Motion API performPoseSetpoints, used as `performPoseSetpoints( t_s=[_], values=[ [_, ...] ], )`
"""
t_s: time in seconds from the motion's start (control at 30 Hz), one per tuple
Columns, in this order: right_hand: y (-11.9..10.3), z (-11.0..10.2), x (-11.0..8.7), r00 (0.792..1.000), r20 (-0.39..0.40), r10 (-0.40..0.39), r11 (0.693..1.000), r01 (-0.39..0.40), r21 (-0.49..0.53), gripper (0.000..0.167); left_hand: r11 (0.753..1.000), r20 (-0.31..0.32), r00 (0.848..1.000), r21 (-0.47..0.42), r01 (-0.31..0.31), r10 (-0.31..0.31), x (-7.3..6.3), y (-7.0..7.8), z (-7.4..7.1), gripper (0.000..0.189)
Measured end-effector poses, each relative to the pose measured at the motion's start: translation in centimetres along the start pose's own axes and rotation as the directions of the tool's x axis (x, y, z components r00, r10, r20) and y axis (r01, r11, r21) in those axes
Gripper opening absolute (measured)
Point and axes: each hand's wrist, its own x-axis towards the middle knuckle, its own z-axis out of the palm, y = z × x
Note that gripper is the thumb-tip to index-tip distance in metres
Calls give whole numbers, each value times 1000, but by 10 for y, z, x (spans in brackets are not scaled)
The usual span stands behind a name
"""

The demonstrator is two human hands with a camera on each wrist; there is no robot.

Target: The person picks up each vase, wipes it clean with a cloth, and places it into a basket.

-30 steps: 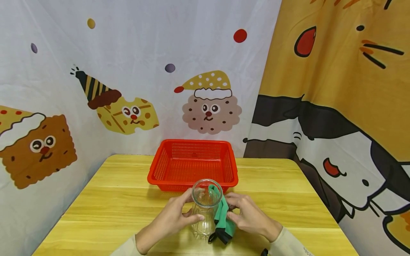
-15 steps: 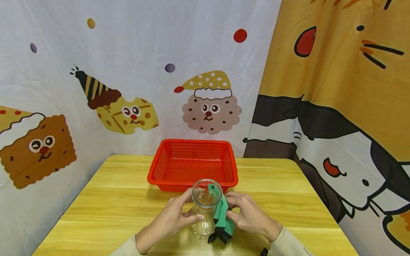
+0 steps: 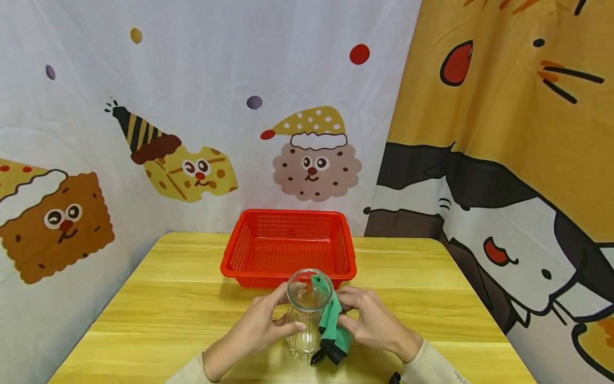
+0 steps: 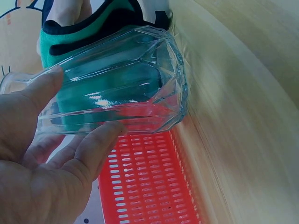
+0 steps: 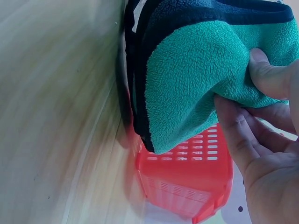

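A clear glass jar [image 3: 303,341] with a round rim and faceted sides stands upright at the front of the table. My left hand [image 3: 261,322] grips it from the left, the thumb on the near side; in the left wrist view the fingers [image 4: 100,142] curl round the glass. Against the jar's right side lies a folded green cloth [image 3: 342,338] with black edging. My right hand [image 3: 371,322] pinches this cloth between thumb and fingers; in the right wrist view its thumb [image 5: 268,77] presses into the fluffy fabric. Whether the cloth enters the rim is unclear through the glass.
Just behind the jar sits a red perforated plastic basket [image 3: 290,253]. Both stand on a wood-grain table [image 3: 182,298]. Printed curtains [image 3: 307,53] hang close behind the table and along its sides. Something small and black [image 3: 395,378] shows by the right sleeve.
The cloth's lower end has shifted very slightly to the left against the jar. Both hands keep nearly the same place, and the jar and basket have not moved.
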Motion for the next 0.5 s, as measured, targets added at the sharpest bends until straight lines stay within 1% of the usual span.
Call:
performPoseSetpoints(
  t_s=[0.13, 0.33, 0.5],
  values=[
    [-2, -1, 1, 1000, -13, -12, 1000, 12, 3, 52, 1000, 1, 1000, 3, 0, 0, 0, 0, -1, 69],
    [-4, -1, 3, 997, -57, -47, 999, 48, 21, 51, 1000, 3, 1000, -4, -1, 1, 1, 1, -1, 68],
    [-7, -1, 4, 995, -86, -57, 998, 59, 20, 51, 1000, 7, 1000, -17, 2, -2, 1, 1, -1, 69]
  ],
)
